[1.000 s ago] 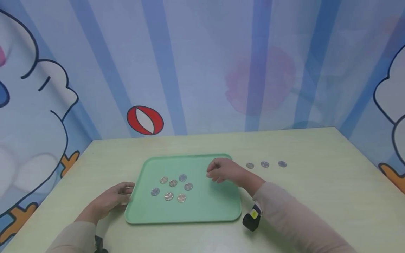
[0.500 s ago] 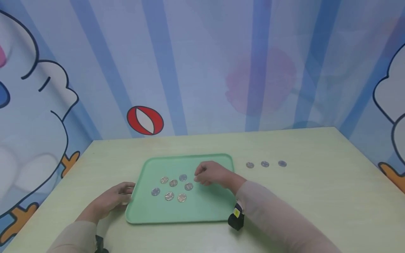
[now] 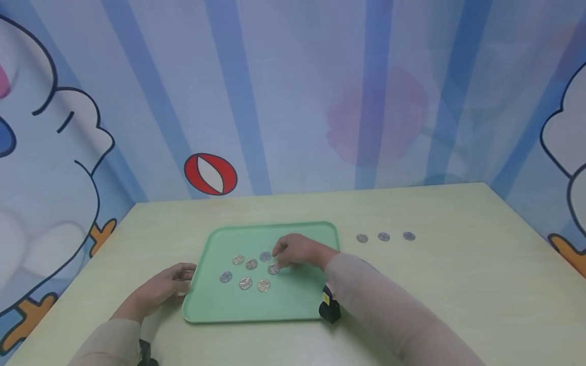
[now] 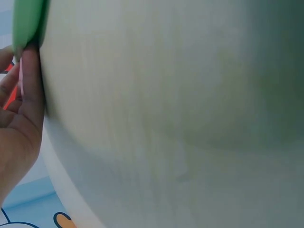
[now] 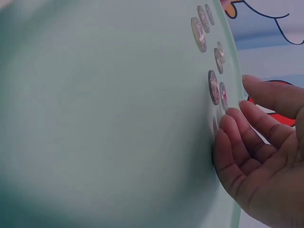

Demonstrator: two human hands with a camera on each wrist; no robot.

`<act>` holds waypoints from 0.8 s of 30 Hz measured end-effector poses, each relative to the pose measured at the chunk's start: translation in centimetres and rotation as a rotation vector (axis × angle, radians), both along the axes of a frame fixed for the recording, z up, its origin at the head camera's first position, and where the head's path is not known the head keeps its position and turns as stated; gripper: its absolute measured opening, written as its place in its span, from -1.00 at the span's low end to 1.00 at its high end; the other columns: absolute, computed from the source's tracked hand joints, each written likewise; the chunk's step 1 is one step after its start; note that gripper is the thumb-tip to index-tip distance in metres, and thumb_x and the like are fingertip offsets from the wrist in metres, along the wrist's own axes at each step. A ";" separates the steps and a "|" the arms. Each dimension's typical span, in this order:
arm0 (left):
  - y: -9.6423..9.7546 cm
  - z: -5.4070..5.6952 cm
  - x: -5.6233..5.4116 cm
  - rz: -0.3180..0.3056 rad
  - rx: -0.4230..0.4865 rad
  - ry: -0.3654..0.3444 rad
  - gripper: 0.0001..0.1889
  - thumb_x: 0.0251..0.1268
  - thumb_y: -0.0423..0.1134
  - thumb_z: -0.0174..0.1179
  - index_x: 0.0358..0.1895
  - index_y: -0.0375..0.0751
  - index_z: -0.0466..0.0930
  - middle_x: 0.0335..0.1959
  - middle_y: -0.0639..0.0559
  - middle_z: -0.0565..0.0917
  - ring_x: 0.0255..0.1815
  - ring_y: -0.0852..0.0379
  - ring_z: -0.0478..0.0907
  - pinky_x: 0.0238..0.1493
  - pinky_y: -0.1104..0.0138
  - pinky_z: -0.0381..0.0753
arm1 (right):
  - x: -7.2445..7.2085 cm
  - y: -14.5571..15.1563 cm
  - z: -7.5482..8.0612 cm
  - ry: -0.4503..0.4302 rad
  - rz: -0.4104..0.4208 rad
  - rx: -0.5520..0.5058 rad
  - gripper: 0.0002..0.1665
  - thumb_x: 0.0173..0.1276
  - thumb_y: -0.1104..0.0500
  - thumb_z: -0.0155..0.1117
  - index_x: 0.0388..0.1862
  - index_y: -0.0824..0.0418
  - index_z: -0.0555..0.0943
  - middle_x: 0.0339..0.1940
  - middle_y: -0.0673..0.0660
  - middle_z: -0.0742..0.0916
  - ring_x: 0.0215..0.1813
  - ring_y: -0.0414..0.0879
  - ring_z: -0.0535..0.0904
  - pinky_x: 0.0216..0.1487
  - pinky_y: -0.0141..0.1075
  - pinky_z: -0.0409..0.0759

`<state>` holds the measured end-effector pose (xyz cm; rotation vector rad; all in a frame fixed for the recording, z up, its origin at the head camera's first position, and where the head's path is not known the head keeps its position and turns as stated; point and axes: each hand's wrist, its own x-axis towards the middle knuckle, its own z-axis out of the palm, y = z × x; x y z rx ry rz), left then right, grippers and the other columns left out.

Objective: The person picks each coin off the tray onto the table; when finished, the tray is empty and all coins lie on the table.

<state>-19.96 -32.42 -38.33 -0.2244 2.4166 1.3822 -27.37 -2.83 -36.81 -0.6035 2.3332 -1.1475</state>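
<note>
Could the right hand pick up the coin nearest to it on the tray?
Probably yes: the right hand is over the tray, its fingertips close by that coin, and nothing seems to stand between them.

At the left edge, the left hand has 1 straight finger touching the green tray. The pale worktop fills most of the view; a blue backdrop shows lower left.
</note>
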 end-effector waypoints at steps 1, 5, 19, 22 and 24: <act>0.0 0.0 0.0 0.001 0.000 -0.002 -0.42 0.02 -0.44 -0.02 0.20 -0.42 0.08 0.09 -0.35 0.28 0.00 -0.15 0.35 -0.06 0.08 0.46 | -0.1 -0.1 -0.1 0.007 0.010 0.014 -0.66 -0.04 0.21 0.28 -0.21 0.25 0.53 -0.32 0.02 0.58 -0.39 -0.12 0.47 -0.36 -0.34 0.49; 0.0 0.0 0.0 0.002 0.005 -0.008 -0.43 0.02 -0.44 -0.03 0.19 -0.41 0.09 0.09 -0.35 0.28 0.00 -0.13 0.35 -0.07 0.09 0.47 | -0.2 -0.5 -0.2 0.029 0.032 0.046 -0.67 -0.05 0.23 0.29 -0.23 0.25 0.54 -0.35 0.01 0.58 -0.43 -0.15 0.44 -0.39 -0.36 0.46; -0.2 -0.1 -0.1 -0.008 0.025 -0.003 -0.44 0.03 -0.46 -0.04 0.19 -0.41 0.11 0.07 -0.30 0.31 -0.01 -0.11 0.36 -0.05 0.08 0.46 | -0.2 -1.9 -0.2 0.139 0.003 0.220 -0.81 -0.05 0.22 0.32 -0.40 0.21 0.57 -0.40 0.01 0.55 -0.36 -0.13 0.40 -0.31 -0.32 0.45; -0.2 -0.1 -0.1 -0.008 0.028 -0.002 -0.45 0.03 -0.46 -0.04 0.18 -0.41 0.11 0.07 -0.30 0.31 0.00 -0.12 0.35 -0.04 0.07 0.45 | -0.1 -2.1 -0.2 0.169 0.013 0.256 -0.84 -0.06 0.22 0.33 -0.45 0.18 0.57 -0.36 0.01 0.55 -0.33 -0.13 0.40 -0.25 -0.31 0.45; -0.2 -0.1 0.0 -0.005 0.027 -0.001 -0.44 0.02 -0.46 -0.03 0.18 -0.41 0.12 0.07 -0.30 0.31 0.00 -0.12 0.35 -0.04 0.07 0.45 | -0.1 -2.2 -0.1 0.177 0.016 0.272 -0.86 -0.07 0.24 0.33 -0.47 0.16 0.56 -0.34 0.00 0.55 -0.33 -0.13 0.39 -0.24 -0.31 0.44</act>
